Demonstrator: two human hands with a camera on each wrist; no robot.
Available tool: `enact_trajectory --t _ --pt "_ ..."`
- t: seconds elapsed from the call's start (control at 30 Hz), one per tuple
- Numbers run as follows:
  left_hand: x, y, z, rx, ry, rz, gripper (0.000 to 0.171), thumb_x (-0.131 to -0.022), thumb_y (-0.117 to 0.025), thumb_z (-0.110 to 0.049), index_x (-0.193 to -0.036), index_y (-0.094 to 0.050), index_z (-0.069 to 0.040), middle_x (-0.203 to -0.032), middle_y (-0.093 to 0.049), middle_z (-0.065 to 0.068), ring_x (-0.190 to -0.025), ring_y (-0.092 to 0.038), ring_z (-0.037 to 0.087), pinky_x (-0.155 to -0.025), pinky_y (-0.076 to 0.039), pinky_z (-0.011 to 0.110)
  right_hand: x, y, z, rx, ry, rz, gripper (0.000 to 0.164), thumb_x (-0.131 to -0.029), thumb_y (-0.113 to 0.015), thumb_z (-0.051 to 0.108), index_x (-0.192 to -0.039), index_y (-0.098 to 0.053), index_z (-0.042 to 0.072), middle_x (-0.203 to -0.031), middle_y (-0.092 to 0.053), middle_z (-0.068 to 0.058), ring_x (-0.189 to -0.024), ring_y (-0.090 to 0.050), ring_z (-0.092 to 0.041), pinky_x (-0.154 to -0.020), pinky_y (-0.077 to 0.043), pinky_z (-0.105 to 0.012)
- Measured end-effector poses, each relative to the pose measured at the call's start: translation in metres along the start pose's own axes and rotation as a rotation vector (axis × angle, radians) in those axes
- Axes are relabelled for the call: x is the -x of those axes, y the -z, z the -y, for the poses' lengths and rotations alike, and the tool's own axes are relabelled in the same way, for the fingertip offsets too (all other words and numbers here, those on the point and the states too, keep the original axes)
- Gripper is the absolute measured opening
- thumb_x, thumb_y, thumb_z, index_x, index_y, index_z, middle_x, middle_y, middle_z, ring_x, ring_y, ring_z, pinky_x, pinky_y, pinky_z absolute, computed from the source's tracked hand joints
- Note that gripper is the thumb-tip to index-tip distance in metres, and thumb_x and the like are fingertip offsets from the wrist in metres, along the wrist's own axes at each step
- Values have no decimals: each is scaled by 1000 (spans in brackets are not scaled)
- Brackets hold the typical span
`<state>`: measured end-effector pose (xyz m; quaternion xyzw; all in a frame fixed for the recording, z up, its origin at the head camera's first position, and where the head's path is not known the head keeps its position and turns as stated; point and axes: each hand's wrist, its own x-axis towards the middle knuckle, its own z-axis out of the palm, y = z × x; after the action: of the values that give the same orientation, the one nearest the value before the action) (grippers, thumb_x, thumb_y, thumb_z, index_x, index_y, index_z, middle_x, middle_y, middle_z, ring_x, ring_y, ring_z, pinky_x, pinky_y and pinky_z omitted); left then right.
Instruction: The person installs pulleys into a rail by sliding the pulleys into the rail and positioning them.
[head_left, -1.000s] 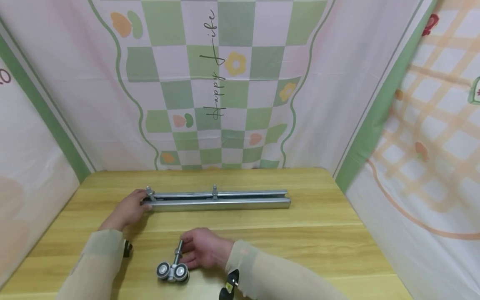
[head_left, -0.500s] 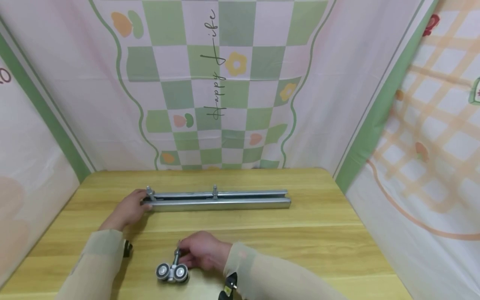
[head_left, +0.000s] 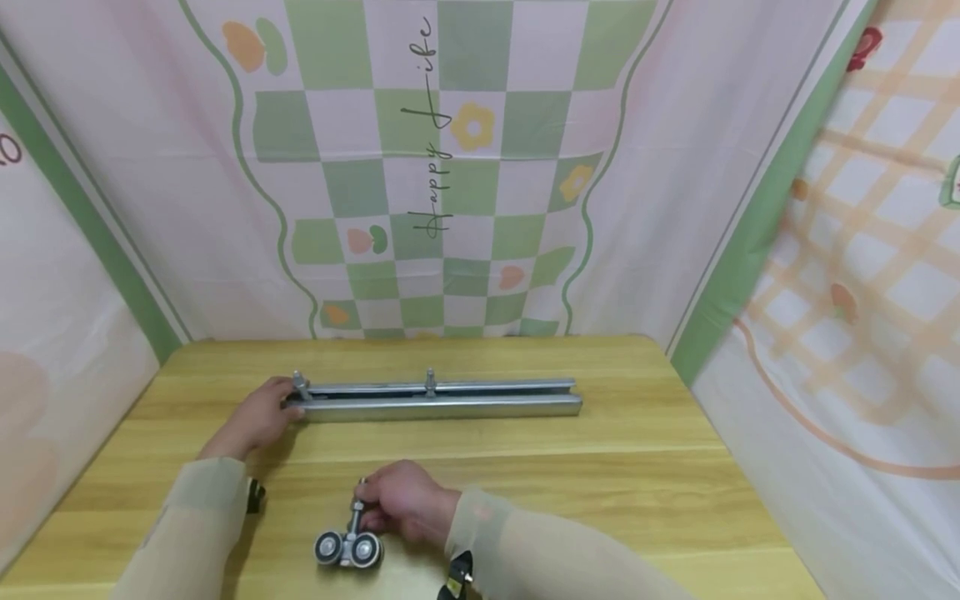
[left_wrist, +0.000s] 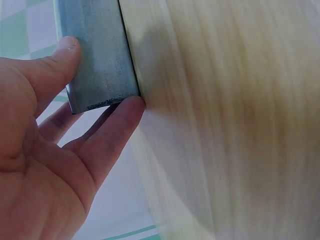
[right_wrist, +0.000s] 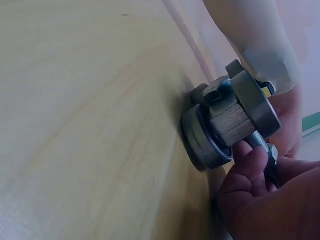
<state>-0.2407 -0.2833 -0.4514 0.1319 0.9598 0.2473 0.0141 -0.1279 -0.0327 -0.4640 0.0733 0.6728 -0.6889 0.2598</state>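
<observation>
A silver metal track lies lengthwise across the far part of the table, its slot facing up. Two bolts stick up from the slot, one bolt at the left end and another bolt near the middle. My left hand grips the track's left end; in the left wrist view the thumb presses its side and the fingers touch its end. Close to me, my right hand holds the threaded bolt of a roller hanger between thumb and fingers. Its wheels, seen as well in the right wrist view, point down at the tabletop.
The wood-grain table reaches back to a checked fabric curtain. More fabric hangs at the left and right sides. A small black device sits at my right wrist, and another device at my left.
My right fingers have curled in from a looser pose around the roller hanger's bolt. The hanger has shifted very slightly to the right. My left hand and the track have stayed put.
</observation>
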Motion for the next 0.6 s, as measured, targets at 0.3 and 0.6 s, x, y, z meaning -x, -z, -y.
enact_trajectory --t 0.3,0.6 --pt "0 1 0 -5 -16 -10 49 -94 -65 -12 -131 -50 17 -136 -44 37 -122 -44 57 -103 -35 67 0 7 0 -15 43 4 7 -92 -62 -1 -88 -68 -4 -72 -68 -15 -51 -60 -11 -43 -47 -13" --pt "1 1 -1 -14 -9 -3 48 -94 -65 -13 -131 -51 16 -136 -44 37 -122 -45 57 -102 -36 67 3 30 10 -24 80 35 11 -93 -61 -1 -95 -68 -9 -71 -66 -13 -52 -60 -12 -46 -47 -15"
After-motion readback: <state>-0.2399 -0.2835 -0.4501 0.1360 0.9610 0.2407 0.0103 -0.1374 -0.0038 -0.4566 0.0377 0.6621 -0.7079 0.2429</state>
